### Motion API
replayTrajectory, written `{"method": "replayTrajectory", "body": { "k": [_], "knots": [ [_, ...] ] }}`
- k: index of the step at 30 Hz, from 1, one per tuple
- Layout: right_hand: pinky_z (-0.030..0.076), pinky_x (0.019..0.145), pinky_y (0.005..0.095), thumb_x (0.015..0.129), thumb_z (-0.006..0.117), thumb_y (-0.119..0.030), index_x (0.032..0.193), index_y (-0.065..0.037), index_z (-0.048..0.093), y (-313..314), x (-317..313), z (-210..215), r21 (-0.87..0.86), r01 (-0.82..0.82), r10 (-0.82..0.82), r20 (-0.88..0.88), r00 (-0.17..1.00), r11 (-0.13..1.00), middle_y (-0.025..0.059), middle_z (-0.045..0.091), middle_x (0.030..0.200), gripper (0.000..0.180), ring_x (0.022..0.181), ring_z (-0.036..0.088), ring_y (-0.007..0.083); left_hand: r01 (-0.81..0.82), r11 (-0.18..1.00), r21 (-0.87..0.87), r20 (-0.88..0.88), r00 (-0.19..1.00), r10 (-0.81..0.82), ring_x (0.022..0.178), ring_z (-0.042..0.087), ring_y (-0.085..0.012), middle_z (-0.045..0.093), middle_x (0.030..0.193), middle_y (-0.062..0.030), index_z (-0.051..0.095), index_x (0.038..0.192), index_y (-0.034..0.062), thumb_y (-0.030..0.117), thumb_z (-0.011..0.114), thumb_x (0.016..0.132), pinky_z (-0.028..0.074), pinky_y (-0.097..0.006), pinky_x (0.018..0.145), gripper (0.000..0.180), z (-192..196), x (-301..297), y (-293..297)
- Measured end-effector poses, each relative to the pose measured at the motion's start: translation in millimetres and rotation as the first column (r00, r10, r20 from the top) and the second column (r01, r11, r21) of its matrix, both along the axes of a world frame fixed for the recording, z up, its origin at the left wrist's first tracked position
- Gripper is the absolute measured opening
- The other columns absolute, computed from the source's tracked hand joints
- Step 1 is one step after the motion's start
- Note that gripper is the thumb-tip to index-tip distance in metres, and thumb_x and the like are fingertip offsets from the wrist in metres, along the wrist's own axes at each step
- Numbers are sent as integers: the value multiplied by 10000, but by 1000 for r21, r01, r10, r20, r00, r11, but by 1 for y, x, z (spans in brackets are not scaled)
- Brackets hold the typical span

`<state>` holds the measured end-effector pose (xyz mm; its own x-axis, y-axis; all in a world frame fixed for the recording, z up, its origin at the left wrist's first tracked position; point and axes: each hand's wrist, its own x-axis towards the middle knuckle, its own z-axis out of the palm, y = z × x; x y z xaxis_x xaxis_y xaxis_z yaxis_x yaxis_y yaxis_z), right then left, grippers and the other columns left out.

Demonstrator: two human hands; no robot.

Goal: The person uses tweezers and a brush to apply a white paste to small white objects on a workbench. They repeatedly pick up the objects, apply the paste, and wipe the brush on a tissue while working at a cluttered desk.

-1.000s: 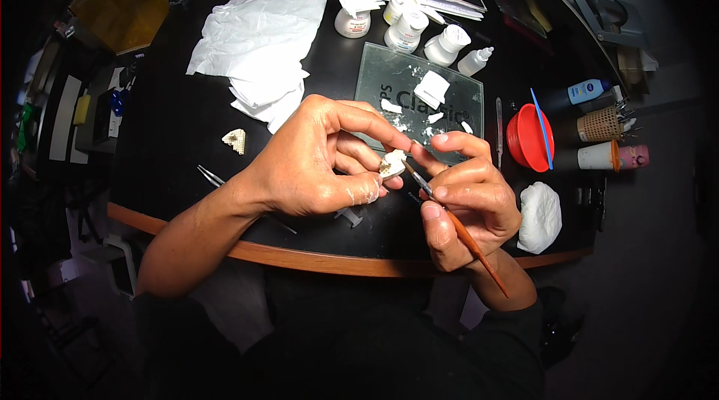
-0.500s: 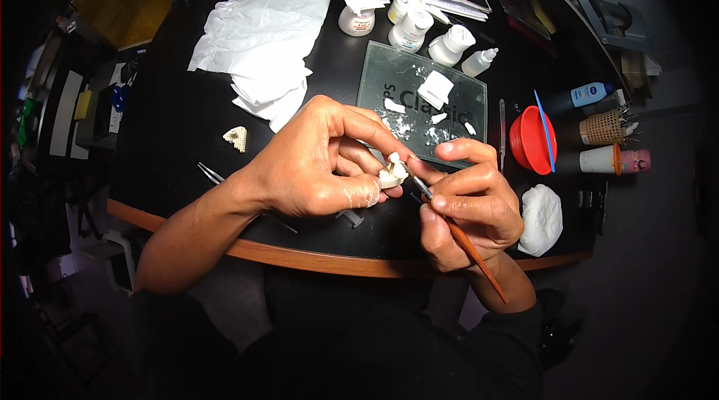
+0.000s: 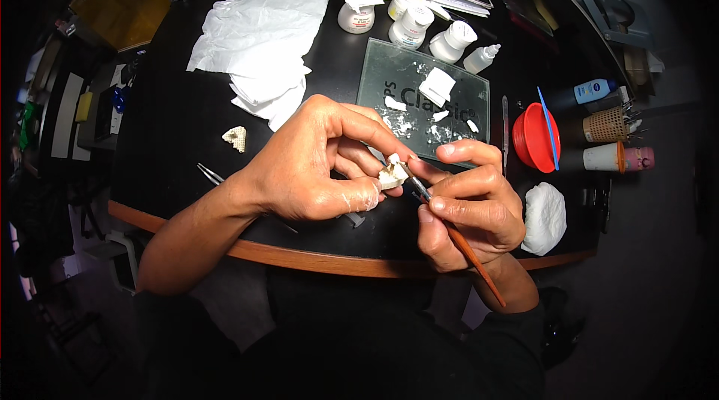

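Between the thumb and fingers of my left hand point(image 3: 314, 164) is a small cream dental model point(image 3: 392, 174) with a white tooth shape standing up on it. My right hand point(image 3: 479, 209) pinches a slim brush point(image 3: 466, 246) with a reddish-brown handle and a metal collar. Its tip meets or nearly meets the model's right side; contact is too small to tell. White residue marks my left thumb. Beneath my left wrist lie metal tweezers point(image 3: 208, 174), partly hidden. Left of that hand rests another dental model piece point(image 3: 234, 138).
Beyond my hands lies a glass slab point(image 3: 374, 74) with white powder and folded tissue point(image 3: 437, 87). White jars point(image 3: 410, 28) and a dropper bottle point(image 3: 481, 59) stand behind it. A red bowl point(image 3: 530, 139) carrying a blue stick point(image 3: 549, 126), and a white wad point(image 3: 545, 219), sit right. Tissues point(image 3: 258, 33) lie left.
The brush tip has shifted very slightly toward the model along with my right hand. My left hand keeps its hold almost unmoved. The view has shifted a little.
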<state>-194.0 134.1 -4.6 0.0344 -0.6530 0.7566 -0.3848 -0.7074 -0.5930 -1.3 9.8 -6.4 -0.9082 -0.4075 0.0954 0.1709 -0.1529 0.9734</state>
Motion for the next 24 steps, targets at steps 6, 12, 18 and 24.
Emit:
{"method": "replayTrajectory", "body": {
  "k": [6, 12, 18, 24],
  "knots": [
    [666, 868, 399, 730, 724, 120, 937, -2, 704, 0, 1, -1, 9, 14, -14, -7, 1000, 1000, 120, 685, 875, 241, 1099, 647, 344, -8, 1000, -11, -10, 1000, 8, 889, 756, -250, 668, 1111, -217, 696, 1123, -146, -91, 575, 747, 635, -296, 792, 398, -3, -1, 0],
    [667, 863, 397, 731, 730, 116, 940, -3, 708, 0, 1, 0, 5, 12, -12, -9, 1000, 1000, 115, 686, 871, 241, 1100, 647, 339, -17, 1000, -26, -23, 1000, 16, 873, 756, -242, 669, 1105, -214, 701, 1125, -139, -92, 583, 747, 629, -282, 780, 399, -2, 0, 0],
    [668, 862, 395, 735, 729, 113, 930, 0, 708, 0, 1, 0, 3, 12, -12, -14, 1000, 1000, 113, 685, 868, 226, 1100, 646, 335, -6, 999, -39, -14, 1000, 6, 865, 754, -234, 669, 1107, -213, 700, 1130, -140, -86, 595, 756, 624, -268, 768, 392, -2, 0, -1],
    [668, 859, 392, 733, 724, 117, 928, 0, 705, 0, 1, 0, 4, 20, -19, -8, 1000, 1000, 114, 685, 861, 229, 1098, 645, 335, -23, 1000, -8, -32, 999, 23, 866, 753, -232, 670, 1108, -216, 699, 1125, -144, -84, 600, 760, 624, -264, 766, 383, -4, -1, 0]
  ]
}}
